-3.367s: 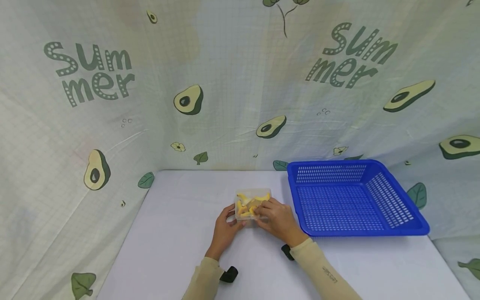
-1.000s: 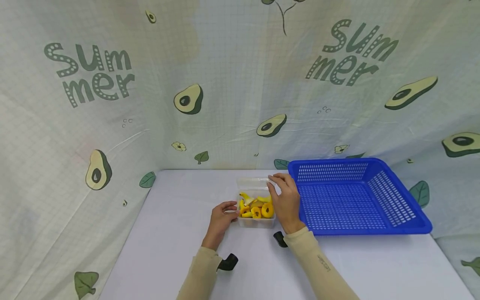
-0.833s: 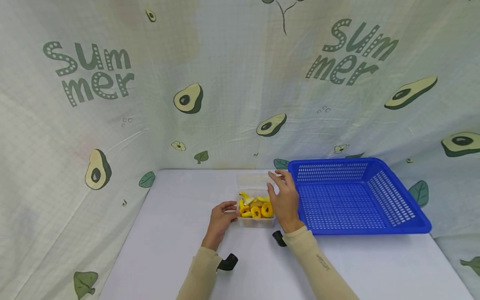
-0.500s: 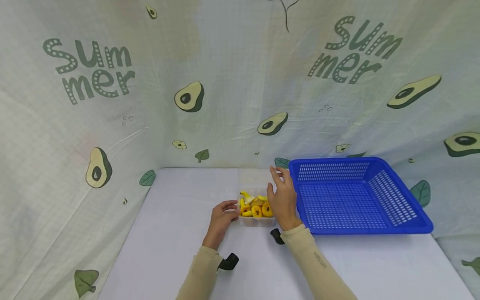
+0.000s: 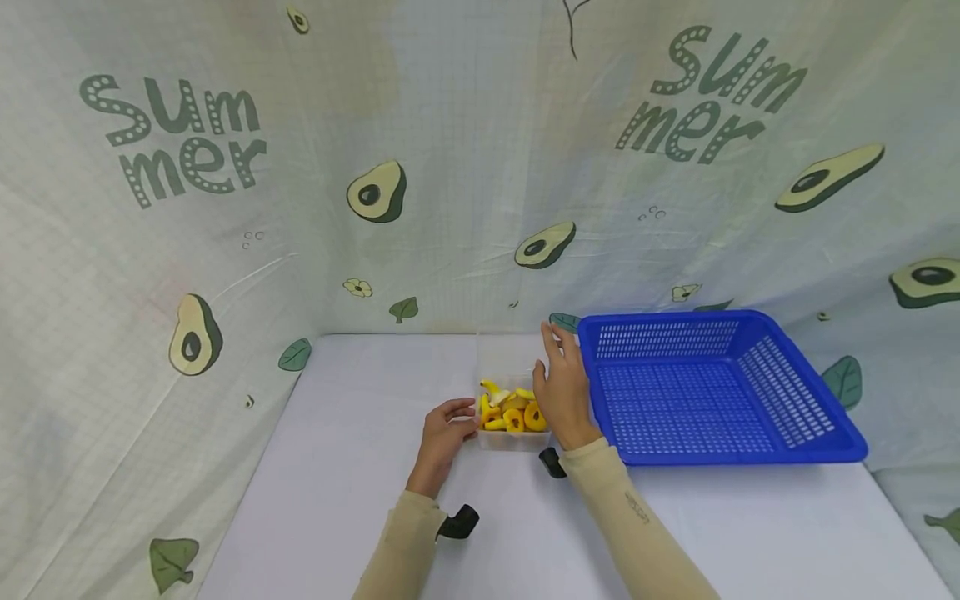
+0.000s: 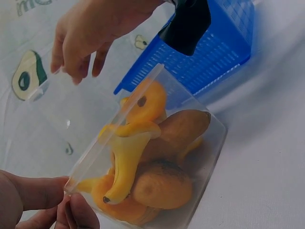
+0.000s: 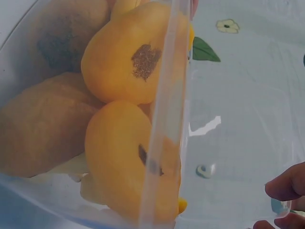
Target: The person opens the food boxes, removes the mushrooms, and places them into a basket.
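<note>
A clear plastic box (image 5: pixel 514 441) stands on the table, its hinged lid (image 5: pixel 504 350) raised at the back. Inside lie several yellow and orange toy fruits or vegetables: a yellow flared piece (image 6: pixel 125 162), rounded orange pieces with dark spots (image 7: pixel 124 157) and brownish-orange oval ones (image 6: pixel 162 186). My left hand (image 5: pixel 441 442) pinches the box's left rim between thumb and fingers, as the left wrist view shows. My right hand (image 5: pixel 566 400) is beside the lid's right edge, fingers extended and loosely bent; whether its fingertips touch the lid is unclear.
A large blue perforated basket (image 5: pixel 731 457) stands on the table to the right, close to my right hand. The white table (image 5: pixel 360 417) meets a hanging cloth (image 5: pixel 450 125) printed with avocados at the back and sides. A black wrist camera (image 5: pixel 459 522) sits at my left wrist.
The lid, earlier down over the box with both hands at it, has swung up and back. My right hand has moved up and away with it. The left hand stays at the left rim.
</note>
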`<action>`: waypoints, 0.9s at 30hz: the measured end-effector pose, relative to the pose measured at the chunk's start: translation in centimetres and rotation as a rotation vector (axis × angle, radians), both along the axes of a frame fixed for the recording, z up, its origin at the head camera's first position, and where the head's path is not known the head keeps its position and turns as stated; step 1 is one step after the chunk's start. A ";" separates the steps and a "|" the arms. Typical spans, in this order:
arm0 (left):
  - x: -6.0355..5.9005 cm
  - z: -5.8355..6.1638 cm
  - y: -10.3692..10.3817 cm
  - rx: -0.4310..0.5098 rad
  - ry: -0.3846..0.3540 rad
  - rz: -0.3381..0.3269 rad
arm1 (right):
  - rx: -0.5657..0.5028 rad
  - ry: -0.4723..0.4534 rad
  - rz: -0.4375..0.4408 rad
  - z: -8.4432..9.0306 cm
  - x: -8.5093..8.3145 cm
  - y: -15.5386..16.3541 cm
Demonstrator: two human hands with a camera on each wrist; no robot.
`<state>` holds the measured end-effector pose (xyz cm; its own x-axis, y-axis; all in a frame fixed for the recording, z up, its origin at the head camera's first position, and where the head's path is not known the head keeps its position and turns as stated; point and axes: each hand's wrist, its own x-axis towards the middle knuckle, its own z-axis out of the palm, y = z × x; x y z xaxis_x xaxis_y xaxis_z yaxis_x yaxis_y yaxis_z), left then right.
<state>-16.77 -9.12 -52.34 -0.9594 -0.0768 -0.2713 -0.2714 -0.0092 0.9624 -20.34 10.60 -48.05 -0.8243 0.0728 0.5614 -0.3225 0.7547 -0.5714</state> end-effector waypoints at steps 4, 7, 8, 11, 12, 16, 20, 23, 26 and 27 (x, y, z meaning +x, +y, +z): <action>0.0 0.0 0.1 -0.004 -0.004 0.005 | -0.001 -0.014 0.002 -0.1 -0.3 0.1; 0.0 0.0 0.1 -0.008 -0.004 0.005 | 0.000 -0.020 0.006 -0.2 -0.4 0.1; 0.0 0.0 0.1 -0.009 -0.001 0.004 | 0.004 -0.024 0.007 -0.3 -0.5 0.2; 0.0 0.0 0.1 -0.003 0.000 0.003 | 0.011 -0.044 0.018 -0.3 -0.5 0.3; 0.0 0.0 0.1 -0.003 0.003 0.003 | 0.015 -0.054 0.022 -0.3 -0.5 0.3; 0.0 0.0 0.1 0.000 0.010 0.007 | 0.031 -0.113 0.042 -0.4 -0.5 0.5; 0.1 0.0 0.1 -0.018 0.008 0.015 | 0.004 -0.208 0.058 -0.6 -0.4 0.7; 0.2 0.0 0.2 -0.031 0.001 0.021 | -0.032 -0.273 0.065 -1.0 -0.2 0.8; 0.2 0.0 0.2 -0.035 -0.001 0.022 | -0.049 -0.300 0.072 -1.4 0.0 0.9; 0.2 0.0 0.3 -0.035 -0.003 0.023 | -0.051 -0.301 0.073 -1.5 0.1 0.9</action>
<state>-16.58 -8.86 -52.34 -0.9564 -0.1081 -0.2712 -0.2747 0.0187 0.9613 -20.21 11.54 -49.55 -0.9570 0.0289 0.2886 -0.1856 0.7037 -0.6858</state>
